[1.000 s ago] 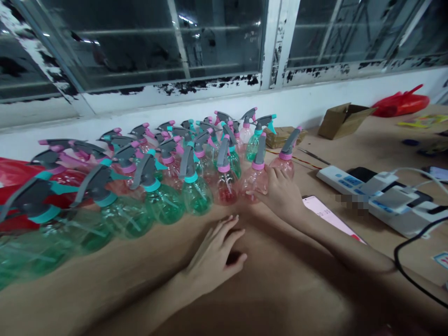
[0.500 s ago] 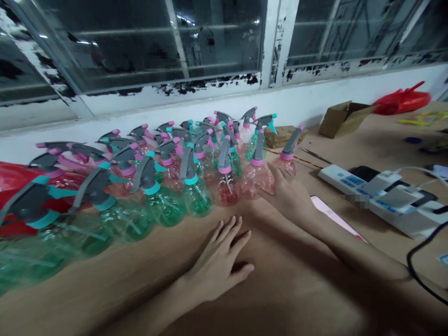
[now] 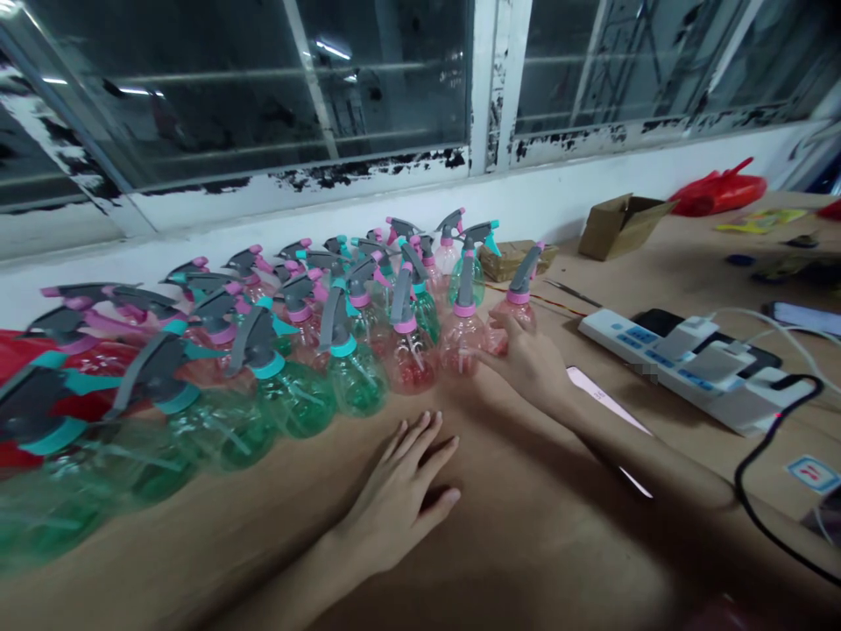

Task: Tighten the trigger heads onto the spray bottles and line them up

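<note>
Many round clear spray bottles stand in rows, some green with teal collars, others pink with pink collars, all with grey trigger heads. My right hand (image 3: 529, 368) is at a pink spray bottle (image 3: 455, 337) at the right end of the front row, its thumb across the front and its fingers around the right side. Another pink spray bottle (image 3: 518, 302) stands just behind those fingers, partly hidden. My left hand (image 3: 400, 491) lies flat on the table with its fingers spread, holding nothing. Nearest to it is a green spray bottle (image 3: 358, 377).
A white power strip (image 3: 683, 368) with chargers and a black cable lies to the right. Beside my right forearm is a pink-screened phone (image 3: 608, 399). An open cardboard box (image 3: 621, 226), a flat carton (image 3: 516, 260) and a red plastic bag (image 3: 719, 188) sit near the wall below the windows.
The view has turned slightly right, so everything appears shifted left. My right hand stays at the pink spray bottle, and my left hand still rests flat.
</note>
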### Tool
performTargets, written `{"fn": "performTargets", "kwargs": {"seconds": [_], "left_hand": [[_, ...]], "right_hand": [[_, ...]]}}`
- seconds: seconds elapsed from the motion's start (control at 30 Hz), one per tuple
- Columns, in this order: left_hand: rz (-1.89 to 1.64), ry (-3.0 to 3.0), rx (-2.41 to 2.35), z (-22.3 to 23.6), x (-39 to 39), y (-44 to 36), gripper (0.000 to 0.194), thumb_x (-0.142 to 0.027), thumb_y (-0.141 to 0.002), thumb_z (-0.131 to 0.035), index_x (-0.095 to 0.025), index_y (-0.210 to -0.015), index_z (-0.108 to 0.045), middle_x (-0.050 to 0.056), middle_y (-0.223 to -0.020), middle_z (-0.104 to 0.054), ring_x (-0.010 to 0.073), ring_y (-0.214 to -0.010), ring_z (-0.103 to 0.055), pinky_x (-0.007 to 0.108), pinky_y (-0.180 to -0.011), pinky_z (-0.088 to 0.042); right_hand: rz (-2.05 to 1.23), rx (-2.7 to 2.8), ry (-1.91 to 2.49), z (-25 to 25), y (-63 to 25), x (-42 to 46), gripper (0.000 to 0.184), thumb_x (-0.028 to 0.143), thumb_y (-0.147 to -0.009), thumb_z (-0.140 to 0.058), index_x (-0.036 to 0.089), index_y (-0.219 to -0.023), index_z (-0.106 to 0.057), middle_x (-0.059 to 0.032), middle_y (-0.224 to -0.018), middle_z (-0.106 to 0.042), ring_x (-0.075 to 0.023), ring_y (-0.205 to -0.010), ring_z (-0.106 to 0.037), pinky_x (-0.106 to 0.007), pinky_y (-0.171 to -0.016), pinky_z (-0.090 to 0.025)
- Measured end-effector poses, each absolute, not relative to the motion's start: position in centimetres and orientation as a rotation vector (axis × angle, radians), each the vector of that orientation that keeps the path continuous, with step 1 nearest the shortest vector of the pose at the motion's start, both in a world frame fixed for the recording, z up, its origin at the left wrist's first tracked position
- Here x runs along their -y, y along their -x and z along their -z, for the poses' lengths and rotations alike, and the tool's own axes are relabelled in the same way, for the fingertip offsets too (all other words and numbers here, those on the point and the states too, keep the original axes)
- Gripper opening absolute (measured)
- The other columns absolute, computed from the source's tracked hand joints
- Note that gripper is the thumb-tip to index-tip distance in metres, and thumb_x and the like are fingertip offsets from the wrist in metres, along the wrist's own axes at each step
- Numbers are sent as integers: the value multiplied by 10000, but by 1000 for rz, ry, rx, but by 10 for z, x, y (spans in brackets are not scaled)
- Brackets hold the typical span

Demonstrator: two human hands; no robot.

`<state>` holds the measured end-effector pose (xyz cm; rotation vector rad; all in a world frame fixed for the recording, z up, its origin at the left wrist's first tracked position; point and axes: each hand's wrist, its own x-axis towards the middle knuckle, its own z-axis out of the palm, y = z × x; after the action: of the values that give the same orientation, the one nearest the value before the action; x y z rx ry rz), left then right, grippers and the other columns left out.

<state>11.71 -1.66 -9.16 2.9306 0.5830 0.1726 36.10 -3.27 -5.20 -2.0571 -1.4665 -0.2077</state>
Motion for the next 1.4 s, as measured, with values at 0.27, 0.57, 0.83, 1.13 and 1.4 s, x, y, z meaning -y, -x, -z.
{"fn": "performTargets", "kwargs": {"seconds": [0.27,0.57,0.83,1.13,1.4], "left_hand": [[-147,-2948,-585,91,16,-118,488,-428,-912,-396,-246,-1361,-345,78,-1493,-245,252,-1372,-199,499,-1098,-252],[-188,-2918,-579,94,16,-117,484,-423,-906,-414,-250,-1354,-355,69,-1491,-254,259,-1372,-199,499,-1100,-250],[-205,-2930,-576,94,15,-117,475,-426,-912,-399,-248,-1351,-360,69,-1484,-273,248,-1368,-215,494,-1097,-262],[-229,-2937,-585,95,14,-118,463,-421,-913,-400,-218,-1328,-400,88,-1463,-320,243,-1357,-249,487,-1095,-270],[-427,-2792,-597,92,17,-118,336,-300,-887,-472,-205,-1209,-493,94,-1351,-468,253,-1266,-405,495,-1044,-344]], "right_hand": [[169,1466,2145,49,-353,25,497,528,-835,-438,194,-1189,-536,-126,-1020,-671,-312,-787,-649,-411,-615,-469],[178,1516,1979,51,-370,43,358,435,-824,-503,235,-1115,-560,-66,-980,-682,-227,-695,-645,-350,-613,-470],[311,1243,1877,61,-425,45,655,631,-667,-588,142,-1097,-515,-195,-1072,-590,-344,-935,-566,-501,-774,-435],[83,1293,1855,78,-435,13,681,584,-616,-648,147,-1121,-514,-142,-980,-648,-293,-829,-623,-425,-683,-484],[142,1199,1928,43,-419,62,641,612,-626,-635,194,-1100,-525,-120,-938,-656,-296,-785,-616,-426,-651,-474]]}}
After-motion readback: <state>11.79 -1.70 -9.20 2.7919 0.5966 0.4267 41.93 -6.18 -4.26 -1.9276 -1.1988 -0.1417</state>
